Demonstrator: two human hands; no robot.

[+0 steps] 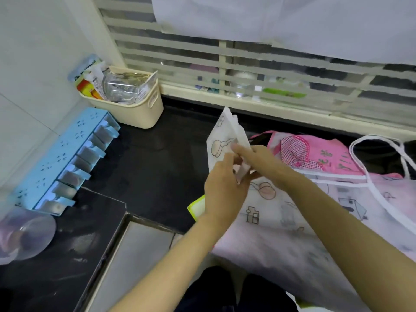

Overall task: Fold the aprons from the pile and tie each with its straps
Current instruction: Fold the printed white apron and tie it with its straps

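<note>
A white apron (pixel 221 137) printed with brown drawings, folded into a narrow upright bundle, is held above the black counter (pixel 153 158). My left hand (pixel 222 190) grips its lower part from the left. My right hand (pixel 254 157) pinches the fabric from the right, fingers pointing left across the bundle. Under my right forearm lies the pile: a pale pink apron with house drawings (pixel 299 224) and a bright pink apron with a checked patch (pixel 315 154). A white strap loop (pixel 369 154) curls at the right.
A cream basket (pixel 146 111) with packets stands at the back left. A blue rack (pixel 58 163) leans along the left wall. A clear plastic bowl (pixel 24 233) sits at the near left. A slatted window runs along the back. A yellow-edged cloth (pixel 198 207) peeks out by my left wrist.
</note>
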